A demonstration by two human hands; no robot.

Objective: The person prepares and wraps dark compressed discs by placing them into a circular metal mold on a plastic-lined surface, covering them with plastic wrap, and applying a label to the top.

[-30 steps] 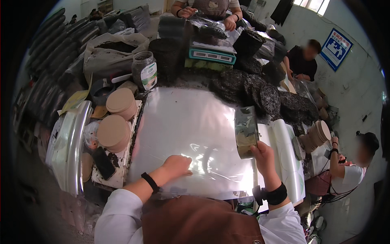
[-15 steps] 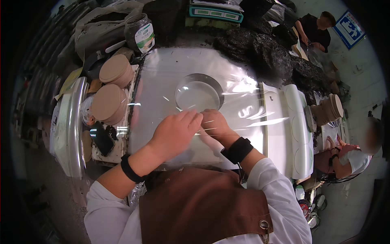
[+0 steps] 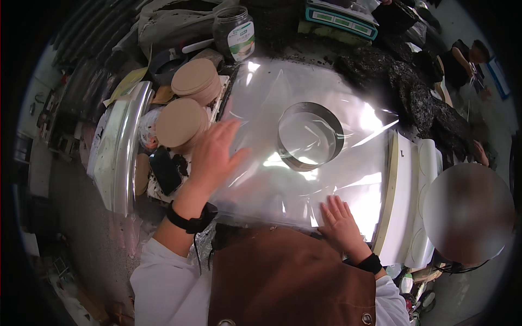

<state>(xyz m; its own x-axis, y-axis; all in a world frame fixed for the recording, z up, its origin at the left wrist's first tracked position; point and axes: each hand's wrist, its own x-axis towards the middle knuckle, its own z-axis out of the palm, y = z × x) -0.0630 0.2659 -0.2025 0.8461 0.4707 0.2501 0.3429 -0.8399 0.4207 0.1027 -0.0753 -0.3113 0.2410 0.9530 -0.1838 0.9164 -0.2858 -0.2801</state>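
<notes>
A round metal ring (image 3: pixel 337 133) stands on clear plastic sheeting (image 3: pixel 250 190) spread over the work table. My left hand (image 3: pixel 213 157) hovers at the sheet's left side, fingers apart and holding nothing, beside the nearer stack of round tan discs (image 3: pixel 178 122). A second stack of tan discs (image 3: pixel 193 79) sits just behind it. Close to the front edge, my right hand (image 3: pixel 343 225) rests on the sheeting with its fingers stretched out, nothing in it. The ring lies beyond both hands, and neither touches it.
Left of the sheet are a dark phone (image 3: pixel 165 169) and a shiny plastic-wrapped stack (image 3: pixel 122 157). A labelled jar (image 3: pixel 235 35) and a teal scale (image 3: pixel 340 23) stand at the back. Dark crumbly slabs (image 3: pixel 418 92) fill the back right; a white roll (image 3: pixel 427 201) lies right. Other people are at the right.
My hands were together at the ring's near edge; they have parted, the left toward the disc stacks, the right toward the front edge. The view has turned, shifting the table rightward.
</notes>
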